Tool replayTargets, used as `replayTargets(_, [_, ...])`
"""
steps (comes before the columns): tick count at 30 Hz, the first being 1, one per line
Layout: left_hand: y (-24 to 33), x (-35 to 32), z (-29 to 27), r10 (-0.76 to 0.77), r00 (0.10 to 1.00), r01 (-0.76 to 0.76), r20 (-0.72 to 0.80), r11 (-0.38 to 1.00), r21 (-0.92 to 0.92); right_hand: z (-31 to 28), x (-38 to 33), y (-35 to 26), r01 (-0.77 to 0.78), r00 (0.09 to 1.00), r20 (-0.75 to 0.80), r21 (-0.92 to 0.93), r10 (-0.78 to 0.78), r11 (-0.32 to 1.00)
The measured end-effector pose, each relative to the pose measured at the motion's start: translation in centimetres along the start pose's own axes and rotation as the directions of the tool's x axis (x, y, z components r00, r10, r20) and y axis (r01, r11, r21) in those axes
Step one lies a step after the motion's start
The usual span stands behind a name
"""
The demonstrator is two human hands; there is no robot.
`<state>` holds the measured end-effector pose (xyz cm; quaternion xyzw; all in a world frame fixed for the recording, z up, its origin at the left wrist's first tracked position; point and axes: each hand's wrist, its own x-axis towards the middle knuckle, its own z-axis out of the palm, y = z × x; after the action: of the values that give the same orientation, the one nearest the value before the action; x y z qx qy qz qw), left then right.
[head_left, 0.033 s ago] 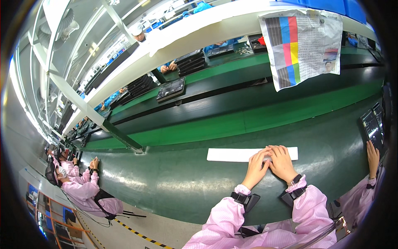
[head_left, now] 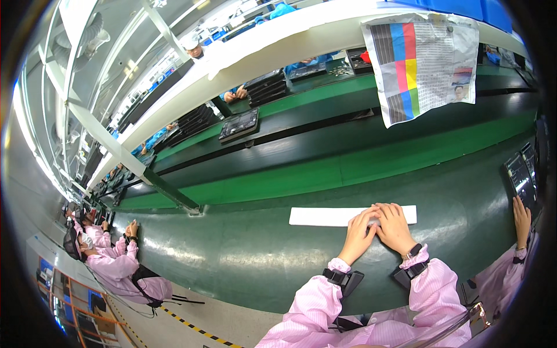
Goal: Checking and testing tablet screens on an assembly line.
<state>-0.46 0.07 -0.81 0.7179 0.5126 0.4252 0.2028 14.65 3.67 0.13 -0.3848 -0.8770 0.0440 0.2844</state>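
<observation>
A long white strip (head_left: 325,216) lies flat on the dark green worktable (head_left: 249,261). Both of my hands rest side by side on its right part. My left hand (head_left: 360,229) and my right hand (head_left: 395,225) press down on the strip with fingers bent and fingertips meeting. Whatever lies under the fingertips is hidden. I wear pink sleeves and a black strap on each wrist.
A co-worker's hand (head_left: 520,217) touches black flat devices (head_left: 522,177) at the right edge. Another black device (head_left: 239,124) lies on the green conveyor (head_left: 348,168) beyond the table. A colour-chart sheet (head_left: 423,64) hangs from the white shelf. People in pink (head_left: 110,255) sit far left.
</observation>
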Motion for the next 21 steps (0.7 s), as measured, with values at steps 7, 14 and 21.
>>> replayTargets(7, [-0.7,0.1,0.3,0.012,1.0,-0.012,0.005,1.0,-0.015,0.2,-0.2,0.0,-0.021,1.0,-0.022,0.037,0.022,0.999])
replayTargets(14, [-0.8,0.7,0.4,0.027,0.999,-0.029,-0.034,0.999,-0.043,0.8,-0.4,0.6,-0.022,0.997,-0.079,0.005,0.022,1.0])
replayTargets(21, [-0.4,0.4,0.3,0.026,1.0,-0.025,0.003,0.997,-0.066,1.2,-1.0,0.9,0.06,0.985,-0.165,-0.001,-0.059,0.998])
